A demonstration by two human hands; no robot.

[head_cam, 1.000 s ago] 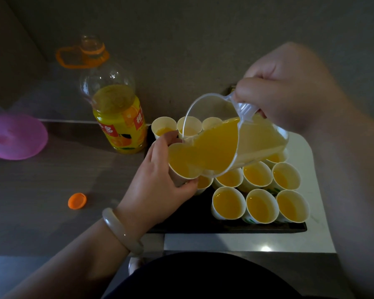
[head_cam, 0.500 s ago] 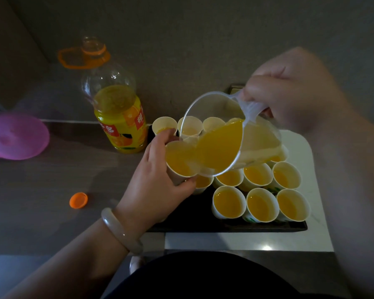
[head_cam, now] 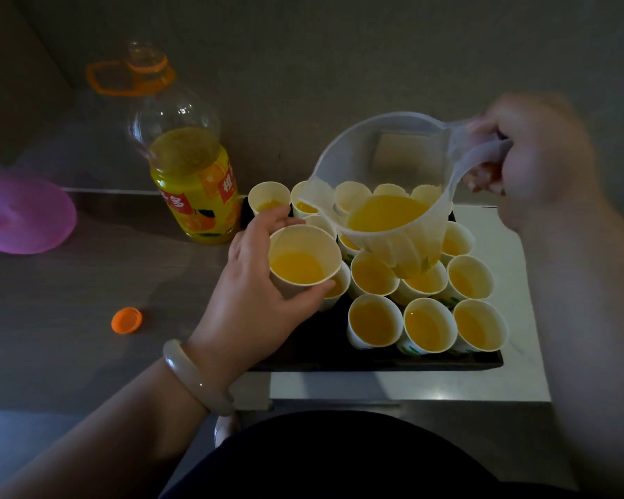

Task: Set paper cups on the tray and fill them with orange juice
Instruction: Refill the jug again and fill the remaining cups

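Head view: left hand (head_cam: pixel 263 300) grips a juice-filled cup (head_cam: pixel 303 255) at the tray's (head_cam: pixel 339 361) 9 o'clock edge; right hand (head_cam: pixel 534 156) grips the jug (head_cam: pixel 386 189) handle at 1 o'clock above filled cups (head_cam: pixel 427 324); bottle (head_cam: pixel 191 181) at 11 o'clock

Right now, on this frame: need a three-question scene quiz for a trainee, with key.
1. True or false: the left hand grips a paper cup with juice in it.
2. The clear pitcher held by the right hand is: A) pouring a visible stream into the gripped cup; B) held over the other cups, no stream visible; C) standing on the tray.
3. Fill in: the orange cap lies on the ____, off the juice bottle.
Key: 1 true; 2 B; 3 counter.
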